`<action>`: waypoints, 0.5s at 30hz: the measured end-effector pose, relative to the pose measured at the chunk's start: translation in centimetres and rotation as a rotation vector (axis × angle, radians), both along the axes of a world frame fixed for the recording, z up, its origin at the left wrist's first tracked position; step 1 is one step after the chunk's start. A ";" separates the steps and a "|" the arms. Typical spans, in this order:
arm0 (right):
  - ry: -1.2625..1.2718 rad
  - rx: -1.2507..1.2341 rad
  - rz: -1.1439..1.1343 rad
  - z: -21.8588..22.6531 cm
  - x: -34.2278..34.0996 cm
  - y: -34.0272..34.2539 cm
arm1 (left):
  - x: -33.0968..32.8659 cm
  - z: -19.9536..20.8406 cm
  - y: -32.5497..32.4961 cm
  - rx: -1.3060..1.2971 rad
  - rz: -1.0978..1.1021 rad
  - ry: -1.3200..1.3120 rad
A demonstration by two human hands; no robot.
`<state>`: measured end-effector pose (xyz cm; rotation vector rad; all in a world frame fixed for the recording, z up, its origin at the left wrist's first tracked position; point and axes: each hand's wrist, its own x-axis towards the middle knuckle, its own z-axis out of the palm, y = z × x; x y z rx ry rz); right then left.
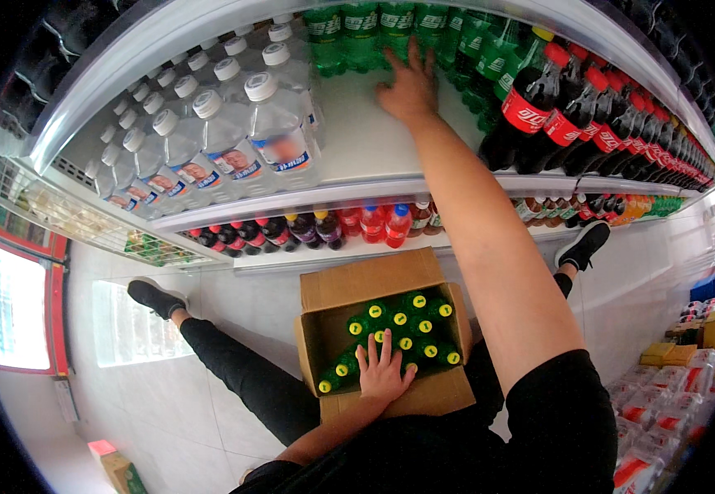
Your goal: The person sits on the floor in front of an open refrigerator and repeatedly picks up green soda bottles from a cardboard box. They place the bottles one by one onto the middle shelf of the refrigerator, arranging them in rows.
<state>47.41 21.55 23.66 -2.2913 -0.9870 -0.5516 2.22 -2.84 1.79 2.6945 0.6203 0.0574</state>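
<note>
My right hand (411, 89) reaches up onto the white shelf (365, 123), its fingers spread and holding nothing. Its fingertips overlap the lower part of a green soda bottle (395, 29) in the back row; whether they touch it I cannot tell. Between my legs stands an open cardboard box (370, 278) with several green bottles (400, 318) upright in it, all with yellow caps. Over these caps lies my left hand (382, 377), fingers apart, the fingertips among the bottle tops at the box's near side.
Clear water bottles (279, 148) with white caps fill the shelf's left side. Dark cola bottles (530, 107) with red caps line its right side. A lower shelf holds red drink bottles (386, 224) and others. Wrapped bottle packs (662, 403) are stacked at the right.
</note>
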 end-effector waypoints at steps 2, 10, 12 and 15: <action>-0.006 0.007 0.000 -0.1 0.2 0.0 | -0.1 -0.1 0.0 0.005 -0.001 -0.011; 0.078 -0.048 -0.036 0.5 0.0 -0.3 | -0.1 0.3 0.1 0.038 0.001 0.016; 0.101 -0.010 0.014 0.3 0.4 -0.1 | -0.1 0.3 0.0 0.036 0.003 0.012; 0.093 0.038 0.070 -0.5 1.3 -0.2 | 0.1 0.4 -0.1 0.031 0.003 0.005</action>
